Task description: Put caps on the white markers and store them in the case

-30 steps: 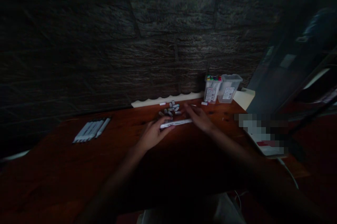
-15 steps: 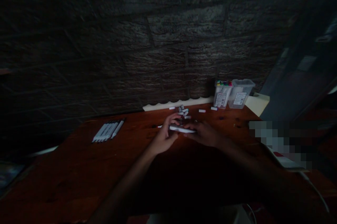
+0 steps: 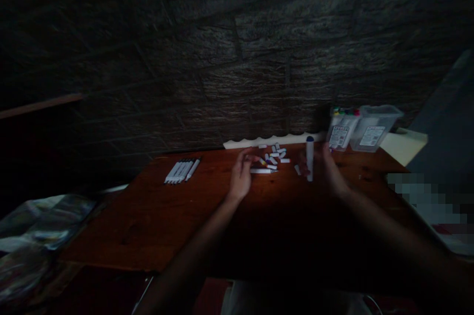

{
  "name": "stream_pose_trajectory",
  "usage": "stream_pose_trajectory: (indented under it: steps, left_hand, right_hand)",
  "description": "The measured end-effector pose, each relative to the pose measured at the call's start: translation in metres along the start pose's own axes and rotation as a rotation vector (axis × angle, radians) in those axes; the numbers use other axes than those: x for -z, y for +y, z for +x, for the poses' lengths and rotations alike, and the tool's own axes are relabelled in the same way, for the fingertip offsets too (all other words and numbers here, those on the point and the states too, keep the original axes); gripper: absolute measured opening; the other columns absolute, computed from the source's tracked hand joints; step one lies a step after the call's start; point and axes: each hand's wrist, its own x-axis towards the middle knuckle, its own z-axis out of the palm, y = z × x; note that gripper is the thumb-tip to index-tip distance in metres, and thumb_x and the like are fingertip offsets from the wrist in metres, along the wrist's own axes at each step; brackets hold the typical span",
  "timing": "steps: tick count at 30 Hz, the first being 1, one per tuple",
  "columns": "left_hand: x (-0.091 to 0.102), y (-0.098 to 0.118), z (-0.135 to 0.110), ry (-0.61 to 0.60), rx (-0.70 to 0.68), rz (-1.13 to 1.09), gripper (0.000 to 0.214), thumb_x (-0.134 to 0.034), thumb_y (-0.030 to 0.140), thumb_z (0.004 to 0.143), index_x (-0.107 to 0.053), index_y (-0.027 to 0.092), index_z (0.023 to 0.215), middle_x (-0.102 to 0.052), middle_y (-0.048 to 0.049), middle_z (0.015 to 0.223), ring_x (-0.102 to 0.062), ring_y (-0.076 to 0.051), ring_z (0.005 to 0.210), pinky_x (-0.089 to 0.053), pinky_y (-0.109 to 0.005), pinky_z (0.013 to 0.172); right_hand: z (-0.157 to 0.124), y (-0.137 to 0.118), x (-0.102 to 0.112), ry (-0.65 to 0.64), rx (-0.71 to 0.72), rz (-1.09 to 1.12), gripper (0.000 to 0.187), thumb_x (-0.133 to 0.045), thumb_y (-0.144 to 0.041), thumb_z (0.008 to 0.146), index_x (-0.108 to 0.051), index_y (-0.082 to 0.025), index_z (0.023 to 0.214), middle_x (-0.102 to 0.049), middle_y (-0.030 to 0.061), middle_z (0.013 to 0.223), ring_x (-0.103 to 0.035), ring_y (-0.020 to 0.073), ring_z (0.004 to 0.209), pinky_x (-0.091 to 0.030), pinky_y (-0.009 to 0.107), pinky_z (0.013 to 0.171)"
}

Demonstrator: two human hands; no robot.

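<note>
My left hand [image 3: 241, 177] is over the table with curved fingers apart, next to a white marker [image 3: 261, 171] that lies with its bare tip to the right. Whether the hand touches that marker I cannot tell. My right hand [image 3: 335, 172], partly blurred and in shadow, has a white marker with a dark purple end [image 3: 310, 159] upright at its fingers. Beyond the hands is a loose pile of short white caps [image 3: 274, 155], some with coloured ends. One cap [image 3: 297, 170] lies close to my right fingers.
A row of white markers [image 3: 181, 171] lies at the left. A clear box of colourful-topped markers [image 3: 342, 132] and another clear box [image 3: 374, 130] stand at the back right. A pale wavy-edged strip [image 3: 255, 142] runs along the brick wall [image 3: 207, 73]. Crinkled plastic bags [image 3: 48, 221] are at far left.
My hands have moved apart; before, both were at one white marker held level. The right hand is now farther right with a marker upright. The view has turned left.
</note>
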Motion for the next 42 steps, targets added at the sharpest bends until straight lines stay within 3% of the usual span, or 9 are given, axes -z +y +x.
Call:
stream_pose_trajectory:
  steps: [3,8,15,25,28,32,35,38,42]
  left_hand:
    - [-0.001,0.003,-0.006,-0.119,-0.110,0.230,0.033,-0.037,0.034,0.096,-0.053,0.019,0.122,-0.069,-0.0038,0.096,-0.063,-0.017,0.096,-0.044,-0.032,0.093]
    - [-0.002,0.006,-0.009,-0.209,-0.154,0.358,0.031,-0.040,0.031,0.096,-0.055,0.020,0.120,-0.070,-0.0037,0.095,-0.065,-0.017,0.093,-0.046,-0.030,0.089]
    - [0.001,0.003,-0.006,-0.193,-0.160,0.381,0.030,-0.040,0.029,0.095,-0.057,0.019,0.118,-0.071,-0.0043,0.096,-0.065,-0.017,0.092,-0.048,-0.029,0.087]
    - [0.002,0.002,-0.004,-0.212,-0.142,0.428,0.030,-0.041,0.030,0.094,-0.057,0.021,0.117,-0.071,-0.0041,0.096,-0.066,-0.018,0.093,-0.049,-0.032,0.090]
    - [0.004,0.001,-0.003,-0.214,-0.153,0.433,0.030,-0.042,0.030,0.093,-0.057,0.021,0.117,-0.071,-0.0036,0.096,-0.067,-0.018,0.093,-0.049,-0.031,0.088]
    - [0.006,0.000,-0.002,-0.184,-0.147,0.446,0.030,-0.041,0.030,0.093,-0.056,0.021,0.117,-0.071,-0.0036,0.097,-0.067,-0.018,0.092,-0.049,-0.031,0.088]
    - [0.007,-0.001,-0.002,-0.187,-0.142,0.450,0.030,-0.040,0.031,0.094,-0.056,0.020,0.117,-0.071,-0.0042,0.097,-0.067,-0.019,0.092,-0.049,-0.032,0.088]
    - [0.006,-0.001,-0.002,-0.195,-0.138,0.452,0.030,-0.040,0.031,0.094,-0.056,0.021,0.117,-0.071,-0.0041,0.097,-0.066,-0.019,0.093,-0.049,-0.032,0.088]
    - [0.005,0.002,-0.003,-0.192,-0.126,0.450,0.030,-0.041,0.031,0.093,-0.056,0.020,0.116,-0.071,-0.0035,0.096,-0.067,-0.018,0.091,-0.050,-0.031,0.086]
  right_hand:
    - [0.004,-0.006,-0.001,0.033,-0.020,0.295,0.066,-0.036,-0.087,0.068,-0.040,-0.022,0.057,-0.038,-0.0025,0.051,-0.037,0.0110,0.045,-0.036,0.027,0.044]
    - [0.006,-0.015,0.000,0.114,-0.062,0.450,0.057,-0.054,-0.070,0.074,-0.031,-0.022,0.053,-0.026,-0.0067,0.045,-0.027,0.0081,0.039,-0.029,0.023,0.038]
    - [0.006,-0.010,0.005,0.058,-0.127,0.441,0.064,-0.039,-0.078,0.074,-0.026,-0.023,0.045,-0.016,-0.0080,0.039,-0.015,0.0063,0.035,-0.016,0.022,0.033]
    - [0.007,-0.008,0.003,0.180,-0.124,0.399,0.065,-0.029,-0.079,0.077,-0.023,-0.023,0.044,-0.016,-0.0072,0.038,-0.015,0.0066,0.034,-0.015,0.022,0.033]
    - [0.013,0.001,0.004,0.208,-0.104,0.387,0.061,-0.038,-0.075,0.078,-0.034,-0.021,0.049,-0.021,-0.0079,0.041,-0.018,0.0061,0.035,-0.016,0.020,0.034]
    - [0.018,0.006,0.003,0.238,-0.015,0.368,0.045,-0.057,-0.064,0.077,-0.054,-0.019,0.077,-0.037,-0.0078,0.052,-0.027,0.0054,0.039,-0.022,0.018,0.036]
    - [0.015,0.004,-0.001,0.198,0.069,0.295,0.037,-0.062,-0.057,0.078,-0.052,-0.021,0.083,-0.041,-0.0075,0.058,-0.030,0.0050,0.043,-0.023,0.017,0.037]
    - [0.011,0.002,-0.005,0.165,0.101,0.281,0.032,-0.061,-0.053,0.081,-0.048,-0.024,0.084,-0.032,-0.0097,0.055,-0.024,0.0051,0.042,-0.020,0.016,0.037]
    - [0.010,0.003,-0.003,0.216,0.101,0.231,0.033,-0.066,-0.050,0.078,-0.047,-0.023,0.082,-0.032,-0.0096,0.055,-0.026,0.0048,0.043,-0.023,0.016,0.038]
